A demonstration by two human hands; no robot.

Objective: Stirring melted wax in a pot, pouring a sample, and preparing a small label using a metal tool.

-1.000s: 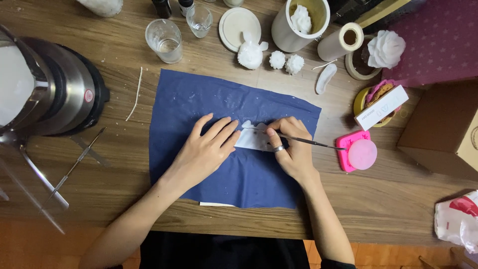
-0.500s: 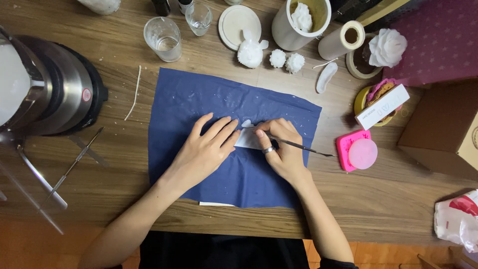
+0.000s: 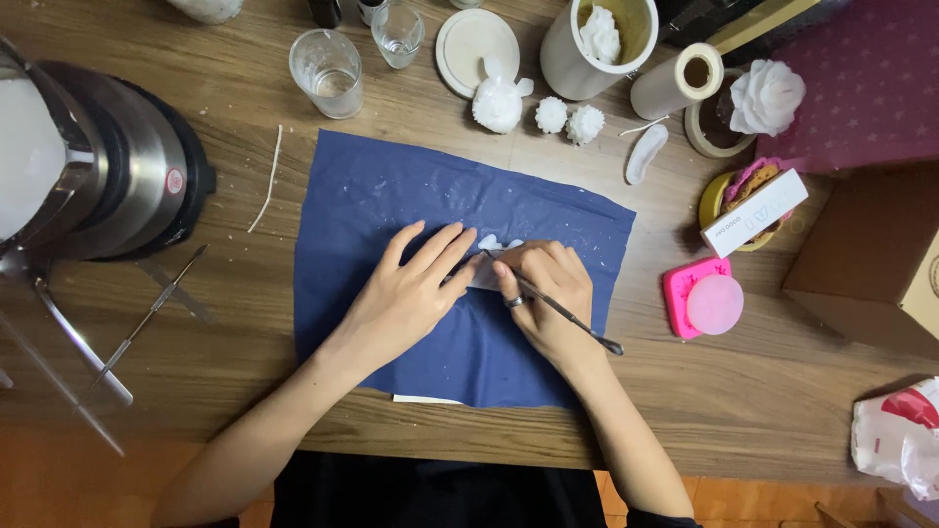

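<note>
Navy blue sheet (image 3: 391, 205), pink mould (image 3: 702, 298), star-patterned maroon cloth (image 3: 866, 83).

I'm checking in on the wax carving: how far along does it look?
Done: finished white wax flowers stand at the table's far edge. In hand: left hand steadies a white piece on the blue sheet; right hand works it with a thin metal tool. Left: that piece.

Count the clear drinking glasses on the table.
2: a larger glass beyond the blue sheet's far-left corner, a smaller glass just right of it, partly cropped. More may sit off-frame.
</note>
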